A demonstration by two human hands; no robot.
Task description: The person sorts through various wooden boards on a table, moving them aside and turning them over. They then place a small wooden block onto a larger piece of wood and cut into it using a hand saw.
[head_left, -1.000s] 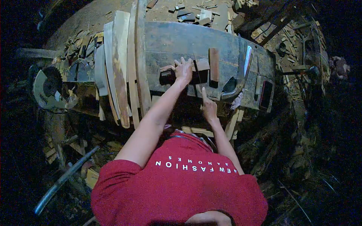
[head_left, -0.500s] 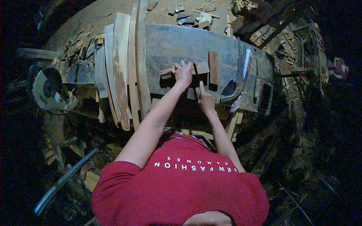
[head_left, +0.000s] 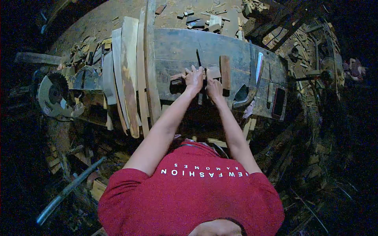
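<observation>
A reddish wooden piece (head_left: 214,73) lies across the dark workbench (head_left: 177,43) in front of me. My left hand (head_left: 193,81) is on top of it, fingers curled over its far edge. My right hand (head_left: 214,89) is closed around the handle of a slim tool with a narrow dark blade (head_left: 198,58). The blade crosses the wooden piece just right of my left fingers and points away from me. Whether it is a file or a small saw I cannot make out. The handle is mostly hidden by my right hand.
A reddish block (head_left: 225,72) lies right of my hands. Further right are a curved tool handle (head_left: 246,100) and a dark rectangular object (head_left: 278,102). Long boards (head_left: 129,70) lie on the left, beyond them a toothed circular blade (head_left: 53,94). Wood scraps (head_left: 214,23) litter the ground behind.
My right hand and the dark-bladed tool have moved forward, away from my body, so the blade reaches further past the wooden piece. My left hand stays on the wood.
</observation>
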